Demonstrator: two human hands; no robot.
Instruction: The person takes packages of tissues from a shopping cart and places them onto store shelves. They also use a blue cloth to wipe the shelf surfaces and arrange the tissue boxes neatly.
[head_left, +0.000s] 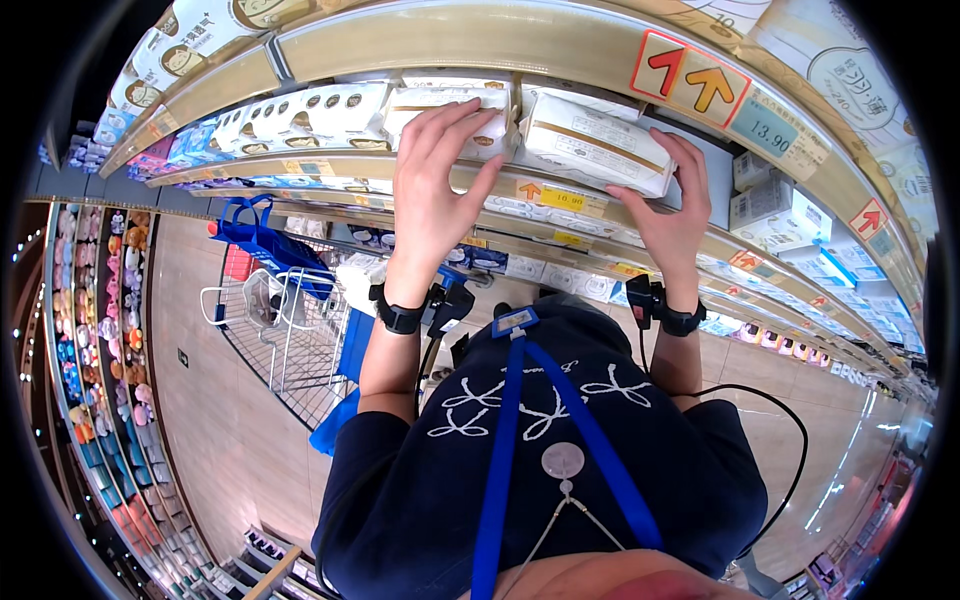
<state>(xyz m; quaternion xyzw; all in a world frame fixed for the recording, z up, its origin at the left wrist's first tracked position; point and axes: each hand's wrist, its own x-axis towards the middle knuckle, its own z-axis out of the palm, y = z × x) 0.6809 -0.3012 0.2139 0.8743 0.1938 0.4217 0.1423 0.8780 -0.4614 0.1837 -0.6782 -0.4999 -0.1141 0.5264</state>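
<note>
My left hand (441, 161) lies with its fingers spread over a white soft plastic pack (491, 101) on the shelf, its thumb apart from the fingers. To its right, a white pack with gold stripes and printing (592, 139) sits slightly askew, one corner reaching over the shelf's front edge. My right hand (675, 191) spans the right end of this striped pack, thumb at the front and fingers at the back. Several more white packs with round dark marks (315, 116) stand in a row to the left.
A shelf board with price tags (465, 41) runs above my hands. Small white boxes (780, 210) stand to the right. A wire shopping cart (277, 352) with a blue bag (270, 244) is at lower left. Plush toys (112, 300) hang beyond it. A black cable (802, 450) loops on my right.
</note>
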